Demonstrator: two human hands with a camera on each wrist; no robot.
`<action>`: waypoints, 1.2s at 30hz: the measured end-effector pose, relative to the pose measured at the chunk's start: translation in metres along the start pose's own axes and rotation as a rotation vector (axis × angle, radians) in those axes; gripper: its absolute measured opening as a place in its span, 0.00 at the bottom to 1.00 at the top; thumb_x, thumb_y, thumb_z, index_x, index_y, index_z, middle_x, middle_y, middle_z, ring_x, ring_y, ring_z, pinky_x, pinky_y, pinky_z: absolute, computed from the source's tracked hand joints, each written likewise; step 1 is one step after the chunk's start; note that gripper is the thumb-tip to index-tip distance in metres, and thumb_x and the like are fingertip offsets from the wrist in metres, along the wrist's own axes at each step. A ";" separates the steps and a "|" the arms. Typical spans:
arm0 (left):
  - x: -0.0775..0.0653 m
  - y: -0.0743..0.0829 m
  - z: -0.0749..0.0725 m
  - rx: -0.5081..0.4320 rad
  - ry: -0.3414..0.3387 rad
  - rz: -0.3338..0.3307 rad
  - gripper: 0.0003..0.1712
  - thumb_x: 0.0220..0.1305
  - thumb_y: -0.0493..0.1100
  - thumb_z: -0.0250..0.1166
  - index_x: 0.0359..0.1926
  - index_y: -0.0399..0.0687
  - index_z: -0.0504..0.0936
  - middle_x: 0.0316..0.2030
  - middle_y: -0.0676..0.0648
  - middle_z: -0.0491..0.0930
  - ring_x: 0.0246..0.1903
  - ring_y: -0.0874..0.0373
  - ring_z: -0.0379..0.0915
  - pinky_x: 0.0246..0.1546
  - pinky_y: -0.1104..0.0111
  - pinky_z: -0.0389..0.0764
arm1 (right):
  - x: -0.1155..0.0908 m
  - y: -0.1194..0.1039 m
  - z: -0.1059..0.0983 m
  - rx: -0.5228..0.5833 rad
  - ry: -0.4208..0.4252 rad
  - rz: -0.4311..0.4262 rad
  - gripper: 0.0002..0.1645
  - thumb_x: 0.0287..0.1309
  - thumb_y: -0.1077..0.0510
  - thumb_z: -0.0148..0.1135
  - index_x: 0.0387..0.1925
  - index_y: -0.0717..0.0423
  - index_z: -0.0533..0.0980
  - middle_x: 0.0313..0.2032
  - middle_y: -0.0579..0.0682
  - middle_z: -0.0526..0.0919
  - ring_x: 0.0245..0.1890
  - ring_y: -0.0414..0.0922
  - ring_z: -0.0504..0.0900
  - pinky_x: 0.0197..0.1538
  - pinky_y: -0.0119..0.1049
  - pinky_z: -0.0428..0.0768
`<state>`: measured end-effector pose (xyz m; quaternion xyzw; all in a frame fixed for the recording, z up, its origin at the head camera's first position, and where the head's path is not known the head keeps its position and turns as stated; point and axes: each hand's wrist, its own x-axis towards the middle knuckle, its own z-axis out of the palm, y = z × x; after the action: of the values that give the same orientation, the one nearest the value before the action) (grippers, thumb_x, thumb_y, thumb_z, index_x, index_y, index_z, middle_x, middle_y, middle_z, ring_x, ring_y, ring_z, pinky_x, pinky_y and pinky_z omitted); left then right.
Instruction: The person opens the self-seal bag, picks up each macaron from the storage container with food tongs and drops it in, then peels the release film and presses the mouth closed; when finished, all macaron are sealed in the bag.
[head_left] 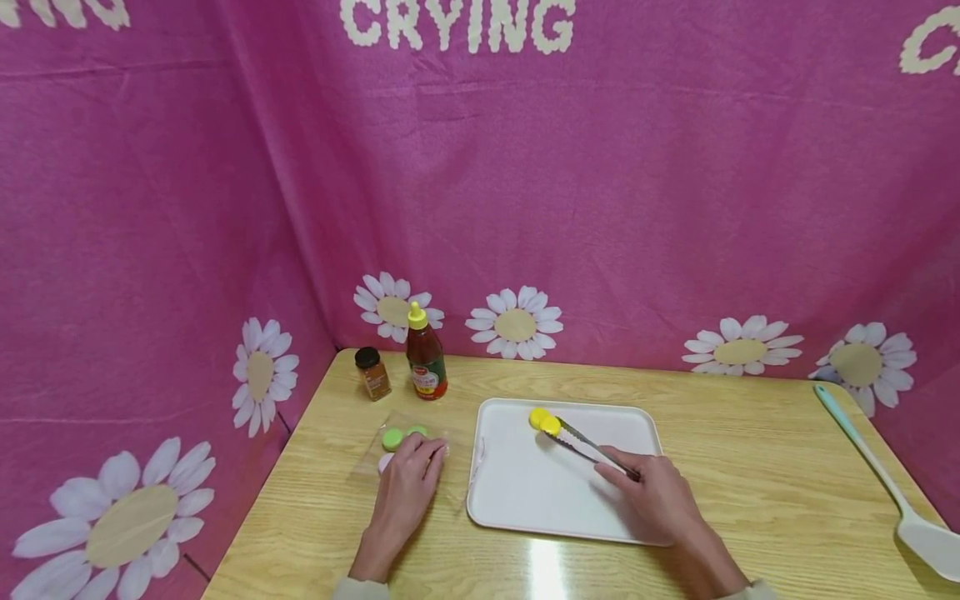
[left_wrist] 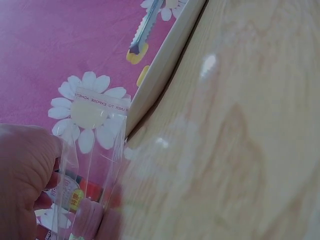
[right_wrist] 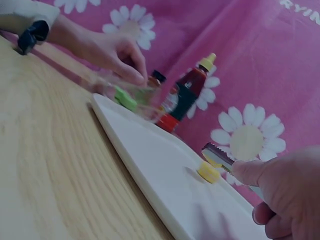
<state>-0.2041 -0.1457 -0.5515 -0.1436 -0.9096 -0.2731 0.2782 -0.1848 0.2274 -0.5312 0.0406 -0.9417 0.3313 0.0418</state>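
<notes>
My right hand (head_left: 660, 493) grips a pair of metal tongs (head_left: 592, 444) over the white tray (head_left: 510, 500). A yellow macaron (head_left: 551, 426) sits at the tong tips, and another yellow macaron (right_wrist: 208, 172) lies on the tray beside it. To the tray's left, my left hand (head_left: 408, 487) pinches a clear plastic bag (left_wrist: 102, 112) near its opening. Inside the bag are green macarons (head_left: 392, 439) and a pale pink macaron (left_wrist: 88, 218). My left fingers partly cover the bag in the head view.
Behind the bag stand a ketchup bottle (head_left: 426, 358) with a yellow cap and a small spice jar (head_left: 373, 375) with a black lid. A spatula (head_left: 870, 458) with a mint handle lies at the table's right edge. Pink cloth (head_left: 600, 208) hangs behind the wooden table (head_left: 757, 467).
</notes>
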 end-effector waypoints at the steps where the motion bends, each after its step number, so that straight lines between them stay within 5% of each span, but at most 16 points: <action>1: 0.000 0.000 0.000 -0.001 0.006 0.003 0.05 0.67 0.39 0.73 0.43 0.45 0.92 0.35 0.53 0.78 0.34 0.62 0.77 0.34 0.67 0.83 | -0.001 -0.003 0.002 0.006 -0.006 -0.010 0.26 0.66 0.38 0.69 0.60 0.44 0.85 0.17 0.37 0.62 0.23 0.37 0.60 0.27 0.32 0.59; 17: 0.001 -0.002 -0.002 -0.013 0.036 0.011 0.04 0.65 0.37 0.74 0.41 0.45 0.92 0.34 0.54 0.77 0.31 0.63 0.74 0.30 0.70 0.80 | -0.007 -0.055 0.036 0.095 -0.136 -0.269 0.23 0.65 0.40 0.70 0.56 0.43 0.87 0.17 0.30 0.61 0.21 0.28 0.60 0.24 0.27 0.59; 23: 0.001 -0.005 -0.002 -0.015 0.042 0.023 0.04 0.65 0.37 0.74 0.41 0.46 0.91 0.35 0.54 0.78 0.32 0.64 0.75 0.29 0.70 0.80 | 0.004 -0.069 0.061 0.051 -0.156 -0.306 0.23 0.66 0.38 0.68 0.57 0.41 0.87 0.19 0.33 0.77 0.23 0.29 0.66 0.24 0.30 0.66; 31: 0.001 -0.001 -0.003 -0.016 0.050 0.008 0.04 0.64 0.37 0.74 0.40 0.44 0.90 0.35 0.53 0.79 0.34 0.62 0.77 0.31 0.70 0.80 | 0.022 -0.093 0.089 -0.045 -0.086 -0.325 0.23 0.65 0.39 0.69 0.56 0.45 0.87 0.20 0.44 0.84 0.27 0.44 0.84 0.26 0.38 0.75; 36: 0.002 -0.002 -0.003 -0.027 0.074 0.025 0.04 0.63 0.35 0.74 0.39 0.44 0.89 0.34 0.53 0.80 0.33 0.63 0.76 0.29 0.71 0.79 | 0.030 -0.105 0.100 -0.081 -0.063 -0.353 0.21 0.67 0.41 0.68 0.55 0.45 0.87 0.34 0.52 0.91 0.34 0.51 0.88 0.28 0.42 0.79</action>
<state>-0.2048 -0.1487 -0.5491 -0.1487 -0.8930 -0.2871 0.3131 -0.2088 0.0817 -0.5401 0.2141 -0.9334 0.2790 0.0712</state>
